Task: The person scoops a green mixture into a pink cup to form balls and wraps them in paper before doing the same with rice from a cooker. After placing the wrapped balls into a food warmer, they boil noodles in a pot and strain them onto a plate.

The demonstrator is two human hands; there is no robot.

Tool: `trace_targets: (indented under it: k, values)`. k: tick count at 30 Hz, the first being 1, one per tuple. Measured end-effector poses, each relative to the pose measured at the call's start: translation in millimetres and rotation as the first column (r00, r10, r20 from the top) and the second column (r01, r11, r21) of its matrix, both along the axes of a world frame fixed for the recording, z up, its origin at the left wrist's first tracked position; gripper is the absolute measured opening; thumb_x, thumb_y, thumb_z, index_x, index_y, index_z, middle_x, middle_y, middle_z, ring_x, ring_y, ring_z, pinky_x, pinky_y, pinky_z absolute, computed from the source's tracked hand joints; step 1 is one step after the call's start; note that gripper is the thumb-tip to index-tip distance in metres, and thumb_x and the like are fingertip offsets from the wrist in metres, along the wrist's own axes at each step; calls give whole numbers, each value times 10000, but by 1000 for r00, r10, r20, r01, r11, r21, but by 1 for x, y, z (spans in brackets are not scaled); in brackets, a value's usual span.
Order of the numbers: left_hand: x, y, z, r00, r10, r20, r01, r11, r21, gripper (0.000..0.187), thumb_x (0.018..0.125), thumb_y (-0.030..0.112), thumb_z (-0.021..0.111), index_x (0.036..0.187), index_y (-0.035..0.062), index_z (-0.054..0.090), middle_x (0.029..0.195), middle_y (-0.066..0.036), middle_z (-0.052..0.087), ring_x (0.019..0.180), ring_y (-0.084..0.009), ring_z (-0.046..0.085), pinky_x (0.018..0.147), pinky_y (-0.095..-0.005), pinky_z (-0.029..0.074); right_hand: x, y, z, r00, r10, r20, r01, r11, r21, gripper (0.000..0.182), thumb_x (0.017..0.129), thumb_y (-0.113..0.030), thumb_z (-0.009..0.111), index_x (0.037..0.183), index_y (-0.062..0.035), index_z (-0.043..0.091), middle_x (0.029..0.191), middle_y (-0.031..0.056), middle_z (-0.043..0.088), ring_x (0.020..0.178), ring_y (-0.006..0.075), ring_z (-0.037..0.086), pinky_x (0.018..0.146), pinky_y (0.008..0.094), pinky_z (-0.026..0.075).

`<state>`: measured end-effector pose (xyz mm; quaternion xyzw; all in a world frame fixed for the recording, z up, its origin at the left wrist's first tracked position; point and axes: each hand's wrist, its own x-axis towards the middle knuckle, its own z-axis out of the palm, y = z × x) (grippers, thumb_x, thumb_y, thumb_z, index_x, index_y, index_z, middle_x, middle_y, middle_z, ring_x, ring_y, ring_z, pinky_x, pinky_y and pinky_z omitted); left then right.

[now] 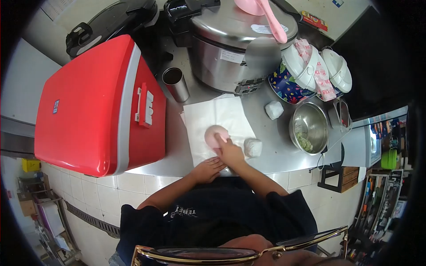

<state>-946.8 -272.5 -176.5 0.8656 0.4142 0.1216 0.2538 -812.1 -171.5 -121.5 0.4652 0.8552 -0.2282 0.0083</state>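
A stack of white paper sheets (237, 113) lies on the steel table in front of me. My right hand (228, 150) is closed over a pink round-headed scoop (212, 141), with the index finger stretched across its head. The scoop rests on the paper; its handle is hidden. My left hand (209, 169) lies at the near edge of the paper, fingers extended and touching the right hand's side. Beside the right hand sits a white wrapped bundle (253, 148). Another white wrapped bundle (274, 110) stands farther back to the right.
A red cooler box (84, 111) fills the left side, with a steel cup (175, 85) near it. Behind stands a large cooker (213, 60) with a pink ladle (273, 22) on top. Right are a patterned pot (284, 84) and a steel bowl (310, 117) holding pale green food.
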Motion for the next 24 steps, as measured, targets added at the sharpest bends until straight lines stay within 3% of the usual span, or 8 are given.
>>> trace_targets:
  k: [1,6,12,14,20,22,23,24]
  values:
    - [-2,6,0,999,3,37,-4,1000,15,491,859,226,501,1306,44,412,1350,-146,412,1283,-282,348,1089,-403,223,-6,5,-1,997,-35,-73,36,999,11,561,834,-338,563,1337,-261,326,962,237,561,751,383,623,614,456,510]
    - [-2,4,2,992,6,122,-11,999,43,520,838,203,516,1316,35,397,1351,-160,408,1284,-293,345,1088,-408,221,-22,15,-1,987,-147,-64,148,989,15,587,824,-331,581,1340,-259,312,897,222,585,719,391,620,601,466,500]
    - [-2,4,7,986,8,169,-12,1000,27,570,840,207,516,1361,58,341,1373,-148,389,1295,-295,332,1088,-405,226,-20,24,-6,982,-150,-110,158,985,68,581,823,-310,584,1334,-257,313,874,209,588,705,385,621,582,463,502]
    - [-1,6,1,978,62,200,-59,998,-19,565,844,210,511,1362,60,342,1376,-142,388,1295,-295,334,1087,-404,228,-13,21,-7,995,-72,-72,75,996,42,608,814,-335,595,1343,-253,306,858,223,596,708,386,620,600,464,501]
    - [-2,8,5,980,39,196,-47,998,37,540,847,189,498,1349,50,358,1375,-138,389,1300,-295,326,1078,-418,236,-21,28,-3,990,-108,-96,113,993,46,612,812,-337,598,1343,-244,307,849,216,602,714,396,621,612,462,504]
    - [-2,9,5,974,46,220,-39,998,-39,557,837,168,508,1359,65,344,1379,-118,390,1297,-275,335,1082,-391,244,-20,31,3,991,-102,-88,105,994,26,611,814,-341,598,1342,-235,308,856,219,603,733,399,622,630,467,502]
    - [-2,10,2,934,99,342,-69,993,-101,464,832,110,509,1286,44,441,1326,-136,447,1269,-303,370,1062,-419,268,-21,33,7,992,-100,-82,100,995,1,621,813,-343,600,1346,-230,302,872,226,604,741,406,620,642,472,501]
    - [-4,14,3,936,94,339,-67,994,-90,464,832,110,509,1286,44,441,1326,-136,447,1269,-303,370,1062,-419,268,-21,38,17,993,-92,-78,90,996,-22,630,812,-345,603,1350,-224,297,888,233,604,749,413,618,655,476,499]
